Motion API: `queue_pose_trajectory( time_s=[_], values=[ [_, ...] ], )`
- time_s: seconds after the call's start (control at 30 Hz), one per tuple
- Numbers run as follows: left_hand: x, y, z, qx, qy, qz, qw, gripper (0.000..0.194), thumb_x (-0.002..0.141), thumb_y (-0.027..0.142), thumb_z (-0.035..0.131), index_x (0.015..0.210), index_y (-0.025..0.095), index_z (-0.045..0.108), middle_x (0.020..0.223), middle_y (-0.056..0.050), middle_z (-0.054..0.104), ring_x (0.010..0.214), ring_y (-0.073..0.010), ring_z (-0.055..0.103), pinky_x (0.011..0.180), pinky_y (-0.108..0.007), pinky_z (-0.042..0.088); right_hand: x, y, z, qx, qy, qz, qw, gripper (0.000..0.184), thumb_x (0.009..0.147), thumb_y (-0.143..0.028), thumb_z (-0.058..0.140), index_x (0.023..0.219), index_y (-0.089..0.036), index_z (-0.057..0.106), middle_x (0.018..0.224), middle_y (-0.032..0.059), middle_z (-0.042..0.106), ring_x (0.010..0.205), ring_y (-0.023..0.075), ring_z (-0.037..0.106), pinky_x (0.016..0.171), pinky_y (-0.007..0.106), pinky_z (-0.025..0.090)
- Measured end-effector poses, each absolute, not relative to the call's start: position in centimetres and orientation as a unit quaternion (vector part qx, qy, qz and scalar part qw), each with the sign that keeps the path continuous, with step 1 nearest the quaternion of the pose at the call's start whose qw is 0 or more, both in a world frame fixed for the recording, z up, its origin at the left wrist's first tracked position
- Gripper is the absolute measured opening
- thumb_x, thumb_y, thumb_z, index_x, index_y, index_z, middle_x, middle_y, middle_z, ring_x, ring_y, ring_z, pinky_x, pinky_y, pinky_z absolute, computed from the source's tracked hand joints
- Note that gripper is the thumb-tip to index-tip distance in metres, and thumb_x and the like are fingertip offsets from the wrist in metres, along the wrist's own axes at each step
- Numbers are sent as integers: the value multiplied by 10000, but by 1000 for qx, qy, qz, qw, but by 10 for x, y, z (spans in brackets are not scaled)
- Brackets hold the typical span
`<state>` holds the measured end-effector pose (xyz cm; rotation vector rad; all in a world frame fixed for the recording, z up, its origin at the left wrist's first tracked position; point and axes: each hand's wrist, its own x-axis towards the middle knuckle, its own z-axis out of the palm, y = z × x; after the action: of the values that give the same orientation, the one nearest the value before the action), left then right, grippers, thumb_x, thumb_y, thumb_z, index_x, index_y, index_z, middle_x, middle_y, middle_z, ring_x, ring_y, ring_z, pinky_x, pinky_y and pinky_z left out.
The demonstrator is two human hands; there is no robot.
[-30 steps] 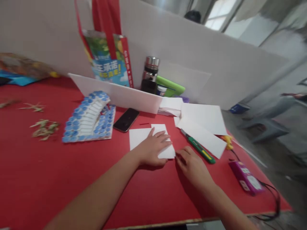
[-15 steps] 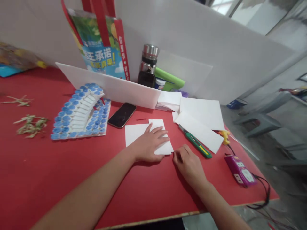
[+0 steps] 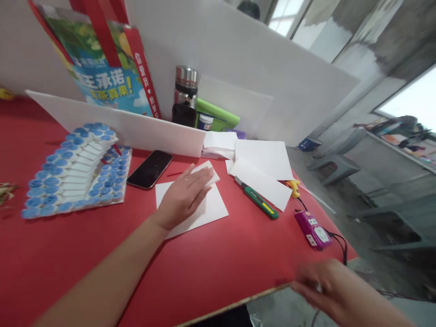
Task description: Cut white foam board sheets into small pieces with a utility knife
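My left hand lies over a small white piece of board, fingers stretched out and together, a ring on one of them. Part of the piece is hidden under the fingers. Below it a larger white sheet rests flat on the red table. My right hand is beyond the table's front edge at the lower right, smeared by motion. Its fingers look bent, but whether they hold anything does not show. A green utility knife lies between the hands, touched by neither.
White boards lie behind the knife. A purple power strip with cables and a yellow-handled tool sit at the right. To the left are a phone and a blue-and-white model. A steel flask stands behind the upright white board.
My right hand has left the sheet's corner and swung right, past the table edge. The small white piece under my left hand has turned and shifted left, baring more of the sheet. The view has shifted right.
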<state>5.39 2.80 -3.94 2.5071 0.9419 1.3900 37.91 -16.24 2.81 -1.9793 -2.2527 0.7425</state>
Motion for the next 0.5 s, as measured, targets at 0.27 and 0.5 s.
queue_pose_trajectory(
  time_s=[0.27,0.5],
  values=[
    [28,8,6,545,545,605,202,336,1059,397,490,942,213,746,713,-31,696,773,-206,715,828,-295,583,294,-17,-7,-611,-571,448,317,265,901,-360,639,1122,-223,591,954,40,694,709,192,717,585,316,587],
    [7,-23,3,70,537,658,523,323,1094,253,406,1272,200,670,1198,-103,763,1022,-187,758,767,-261,655,276,20,-21,-604,-402,551,412,233,807,-239,739,993,-171,617,989,89,710,845,201,724,683,318,625]
  ],
)
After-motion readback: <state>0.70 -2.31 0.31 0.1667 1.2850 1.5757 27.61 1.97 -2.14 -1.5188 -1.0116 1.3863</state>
